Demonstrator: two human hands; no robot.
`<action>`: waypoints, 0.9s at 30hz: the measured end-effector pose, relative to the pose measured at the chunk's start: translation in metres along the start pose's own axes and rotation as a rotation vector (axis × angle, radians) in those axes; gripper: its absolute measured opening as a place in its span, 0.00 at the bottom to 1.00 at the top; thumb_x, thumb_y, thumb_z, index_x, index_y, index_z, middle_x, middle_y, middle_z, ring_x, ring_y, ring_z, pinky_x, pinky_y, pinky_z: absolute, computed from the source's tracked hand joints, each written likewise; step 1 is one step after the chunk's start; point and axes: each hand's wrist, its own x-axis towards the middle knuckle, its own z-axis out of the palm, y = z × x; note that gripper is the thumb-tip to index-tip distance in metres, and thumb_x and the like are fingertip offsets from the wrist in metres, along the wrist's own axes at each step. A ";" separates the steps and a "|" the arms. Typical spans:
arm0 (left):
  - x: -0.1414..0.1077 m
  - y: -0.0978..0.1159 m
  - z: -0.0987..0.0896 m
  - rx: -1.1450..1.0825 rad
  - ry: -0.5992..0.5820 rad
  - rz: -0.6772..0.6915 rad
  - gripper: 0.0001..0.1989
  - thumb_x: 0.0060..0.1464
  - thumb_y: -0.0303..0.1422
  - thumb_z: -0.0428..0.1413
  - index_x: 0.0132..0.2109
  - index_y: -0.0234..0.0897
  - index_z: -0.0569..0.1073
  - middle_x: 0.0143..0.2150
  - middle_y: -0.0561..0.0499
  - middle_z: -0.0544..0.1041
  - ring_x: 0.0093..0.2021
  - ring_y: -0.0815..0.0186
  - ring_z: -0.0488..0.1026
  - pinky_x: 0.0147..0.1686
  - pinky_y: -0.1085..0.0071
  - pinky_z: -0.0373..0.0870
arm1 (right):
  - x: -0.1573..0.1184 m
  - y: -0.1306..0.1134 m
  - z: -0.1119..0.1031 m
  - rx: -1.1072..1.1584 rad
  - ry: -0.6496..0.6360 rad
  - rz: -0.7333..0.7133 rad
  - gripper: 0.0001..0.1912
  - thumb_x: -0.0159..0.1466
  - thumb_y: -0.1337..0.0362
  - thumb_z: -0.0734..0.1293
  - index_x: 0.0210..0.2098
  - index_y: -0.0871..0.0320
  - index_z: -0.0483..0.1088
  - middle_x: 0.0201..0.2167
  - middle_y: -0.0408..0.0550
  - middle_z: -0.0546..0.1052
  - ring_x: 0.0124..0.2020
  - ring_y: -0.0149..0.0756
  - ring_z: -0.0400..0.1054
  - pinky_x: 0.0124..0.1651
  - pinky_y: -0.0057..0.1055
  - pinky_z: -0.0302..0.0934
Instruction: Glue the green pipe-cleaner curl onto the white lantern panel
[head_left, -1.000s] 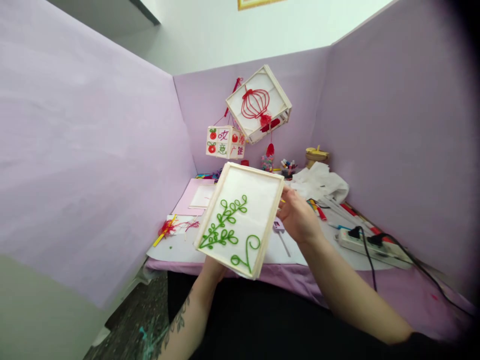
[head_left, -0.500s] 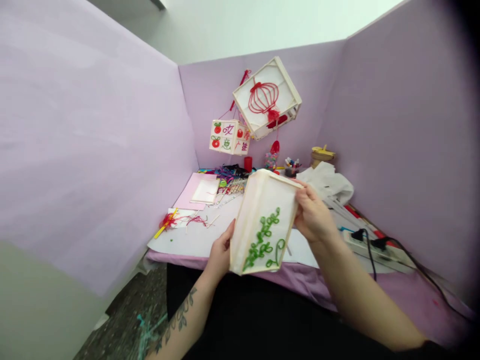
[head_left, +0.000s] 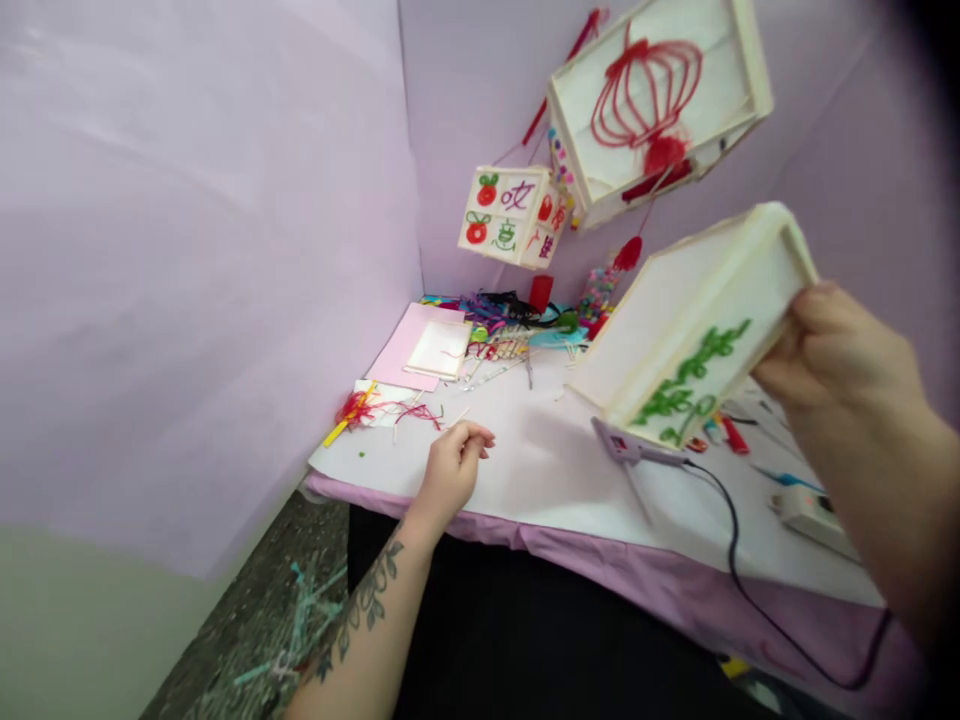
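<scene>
My right hand [head_left: 840, 350] grips a white paper lantern frame [head_left: 720, 300] by its right edge, thumb on the near side. The lantern frame is tilted above the table and has pale wooden edges. A green curled vine design [head_left: 682, 390] decorates one of its panels; another panel, to the left, is plain. My left hand [head_left: 454, 465] hovers over the front of the white tabletop, fingers loosely bent, and nothing shows in it. Partly behind the lantern frame lies a pale tool with a black cord, probably a glue gun [head_left: 626, 445].
A small decorated lantern [head_left: 510, 215] and a larger one with a red design [head_left: 660, 100] hang at the back. A flat white panel [head_left: 439, 348] rests on pink paper [head_left: 394, 345]. Red threads [head_left: 356, 408] lie at left, and a power strip [head_left: 814, 515] sits at right.
My left hand has let go of the lantern frame and dropped apart from it. My right hand has carried the frame to the right and tilted it. The view has shifted closer and downward.
</scene>
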 end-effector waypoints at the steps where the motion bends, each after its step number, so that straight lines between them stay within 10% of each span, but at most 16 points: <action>1: 0.009 0.000 0.003 0.031 -0.044 -0.005 0.12 0.63 0.33 0.46 0.39 0.36 0.73 0.33 0.49 0.77 0.31 0.68 0.74 0.34 0.71 0.71 | 0.008 0.006 0.008 0.002 -0.003 -0.042 0.10 0.64 0.75 0.62 0.30 0.57 0.72 0.35 0.47 0.77 0.39 0.34 0.73 0.47 0.38 0.64; 7: 0.068 0.003 0.007 0.508 -0.345 0.159 0.14 0.62 0.36 0.49 0.32 0.35 0.74 0.38 0.43 0.76 0.48 0.53 0.71 0.50 0.54 0.67 | 0.037 0.043 0.046 -0.067 -0.066 -0.068 0.05 0.67 0.69 0.63 0.34 0.55 0.71 0.23 0.38 0.68 0.25 0.25 0.60 0.35 0.28 0.58; 11: 0.105 -0.014 0.007 0.824 -0.547 0.264 0.15 0.60 0.34 0.52 0.53 0.40 0.73 0.64 0.43 0.65 0.69 0.44 0.47 0.63 0.38 0.46 | 0.055 0.047 0.051 -0.124 -0.084 -0.042 0.06 0.68 0.70 0.61 0.37 0.58 0.70 0.24 0.37 0.67 0.27 0.25 0.60 0.37 0.31 0.56; 19: 0.176 -0.051 0.054 0.912 -0.763 0.492 0.28 0.62 0.44 0.50 0.67 0.46 0.59 0.71 0.45 0.55 0.72 0.44 0.39 0.63 0.32 0.32 | 0.101 0.033 0.009 -0.079 0.002 -0.083 0.08 0.65 0.73 0.62 0.35 0.57 0.72 0.29 0.42 0.72 0.31 0.28 0.66 0.43 0.36 0.60; 27: 0.236 -0.072 0.082 0.944 -0.783 0.539 0.24 0.62 0.39 0.50 0.62 0.38 0.66 0.65 0.43 0.67 0.69 0.50 0.54 0.66 0.44 0.40 | 0.107 0.042 -0.030 -0.149 -0.025 0.099 0.09 0.55 0.61 0.72 0.37 0.45 0.76 0.43 0.44 0.77 0.43 0.42 0.69 0.50 0.43 0.63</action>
